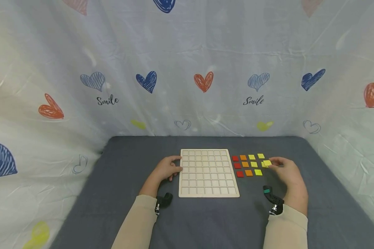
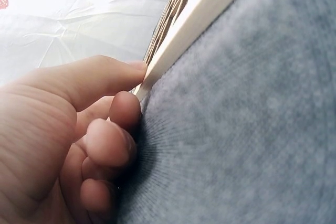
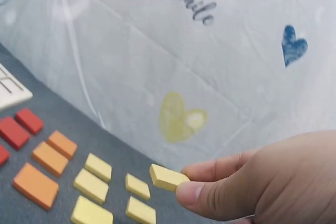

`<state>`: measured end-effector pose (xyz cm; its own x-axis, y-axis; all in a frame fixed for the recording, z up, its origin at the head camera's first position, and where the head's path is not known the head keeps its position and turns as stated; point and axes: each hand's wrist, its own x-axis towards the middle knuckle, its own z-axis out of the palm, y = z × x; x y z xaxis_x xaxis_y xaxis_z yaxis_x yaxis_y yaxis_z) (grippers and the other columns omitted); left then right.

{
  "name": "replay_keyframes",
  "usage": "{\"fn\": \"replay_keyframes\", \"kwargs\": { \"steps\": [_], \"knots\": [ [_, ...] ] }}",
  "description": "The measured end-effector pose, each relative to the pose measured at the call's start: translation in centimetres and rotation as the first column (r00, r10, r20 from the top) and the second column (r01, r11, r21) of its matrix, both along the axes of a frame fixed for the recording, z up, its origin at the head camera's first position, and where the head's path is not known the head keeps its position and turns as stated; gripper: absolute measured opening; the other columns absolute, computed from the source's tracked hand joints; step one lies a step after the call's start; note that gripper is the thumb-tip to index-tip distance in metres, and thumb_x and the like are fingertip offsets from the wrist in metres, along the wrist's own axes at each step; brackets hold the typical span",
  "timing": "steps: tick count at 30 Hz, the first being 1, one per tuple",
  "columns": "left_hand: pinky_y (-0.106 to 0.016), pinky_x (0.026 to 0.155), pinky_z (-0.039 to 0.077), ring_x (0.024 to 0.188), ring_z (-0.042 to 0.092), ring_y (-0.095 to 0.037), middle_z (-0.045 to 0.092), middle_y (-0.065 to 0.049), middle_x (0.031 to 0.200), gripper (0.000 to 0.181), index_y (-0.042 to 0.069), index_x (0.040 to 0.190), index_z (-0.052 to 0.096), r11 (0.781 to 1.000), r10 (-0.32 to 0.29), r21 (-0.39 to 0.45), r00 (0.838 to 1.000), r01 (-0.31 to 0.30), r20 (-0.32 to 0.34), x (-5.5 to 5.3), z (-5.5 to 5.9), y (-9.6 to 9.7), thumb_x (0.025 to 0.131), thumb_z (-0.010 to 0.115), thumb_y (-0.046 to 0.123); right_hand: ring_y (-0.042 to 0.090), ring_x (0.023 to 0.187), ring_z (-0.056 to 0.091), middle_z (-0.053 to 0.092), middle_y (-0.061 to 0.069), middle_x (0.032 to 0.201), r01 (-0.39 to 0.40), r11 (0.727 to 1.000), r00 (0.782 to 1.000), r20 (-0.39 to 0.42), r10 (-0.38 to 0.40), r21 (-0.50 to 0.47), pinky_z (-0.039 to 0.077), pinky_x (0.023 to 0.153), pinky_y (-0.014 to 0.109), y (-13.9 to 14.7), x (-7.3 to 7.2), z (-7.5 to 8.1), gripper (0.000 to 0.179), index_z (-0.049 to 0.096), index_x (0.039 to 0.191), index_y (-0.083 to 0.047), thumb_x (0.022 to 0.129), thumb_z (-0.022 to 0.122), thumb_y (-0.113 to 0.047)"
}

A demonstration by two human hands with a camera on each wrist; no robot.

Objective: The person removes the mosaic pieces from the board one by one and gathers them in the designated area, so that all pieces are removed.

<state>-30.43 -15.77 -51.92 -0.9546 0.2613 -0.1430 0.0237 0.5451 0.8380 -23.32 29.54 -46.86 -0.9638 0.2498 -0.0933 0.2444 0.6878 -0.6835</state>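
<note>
A light wooden grid board (image 1: 209, 173) lies flat on the dark cloth, in front of the person. My left hand (image 1: 167, 168) is at its left edge, with thumb and index fingertip touching the rim apart from each other; the left wrist view shows the thumb (image 2: 113, 78) on the board's edge (image 2: 181, 35) and the other fingers bent beside it. My right hand (image 1: 287, 170) pinches a pale yellow square tile (image 3: 168, 178) between thumb and fingers. That tile is held above the cloth, near two pale yellow tiles (image 3: 140, 210) lying there.
Right of the board lie short columns of red tiles (image 1: 237, 165), orange tiles (image 1: 245, 164) and yellow tiles (image 1: 254, 164). A dark grey cloth (image 1: 205, 221) covers the table. Behind it hangs a white curtain (image 1: 174, 41) printed with hearts.
</note>
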Motion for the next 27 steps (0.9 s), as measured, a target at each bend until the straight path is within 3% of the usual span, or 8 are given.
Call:
{"fn": "replay_keyframes", "kwargs": {
  "steps": [3,10,18,27],
  "knots": [
    [-0.029,0.039,0.036,0.038,0.051,-0.017,0.063,-0.008,0.063,0.061,0.015,0.151,0.054,1.0,0.004,0.0,1.0,-0.004,-0.001,0.0,-0.1,-0.1,0.094,0.077,0.023,0.048,0.118,0.051,0.053,0.032,0.132,0.01,1.0,0.999,0.043,-0.009,-0.01,0.041,0.097,0.064,1.0,0.1,-0.9,0.04,0.055,0.138,0.007,0.104,0.06,-0.013],
    [-0.029,0.039,0.037,0.038,0.051,-0.017,0.063,-0.008,0.063,0.06,0.016,0.15,0.054,1.0,0.003,-0.002,1.0,-0.003,-0.008,-0.1,-0.5,0.0,0.094,0.077,0.023,0.041,0.104,0.056,0.057,0.031,0.12,0.042,0.999,0.989,0.141,-0.04,-0.016,0.045,0.087,0.056,1.7,-0.1,-2.2,0.038,0.059,0.133,0.009,0.1,0.063,-0.008],
    [-0.03,0.04,0.038,0.039,0.052,-0.018,0.064,-0.008,0.064,0.06,0.016,0.149,0.055,1.0,0.002,-0.023,1.0,-0.003,-0.009,-0.6,-0.7,-0.2,0.094,0.077,0.025,0.046,0.112,0.053,0.055,0.034,0.127,0.051,0.999,0.991,0.123,-0.051,0.004,0.041,0.099,0.061,0.9,-0.6,-2.3,0.039,0.059,0.131,0.012,0.097,0.066,-0.006],
    [-0.027,0.037,0.036,0.036,0.049,-0.015,0.061,-0.008,0.061,0.061,0.011,0.149,0.056,1.0,0.008,0.015,1.0,-0.008,0.018,1.0,-2.9,-0.7,0.093,0.077,0.02,0.055,0.122,0.049,0.048,0.039,0.135,0.021,0.999,0.994,0.103,-0.026,0.05,0.042,0.099,0.064,0.1,-0.2,-1.6,0.048,0.047,0.14,0.013,0.105,0.056,-0.017]
  ]
}}
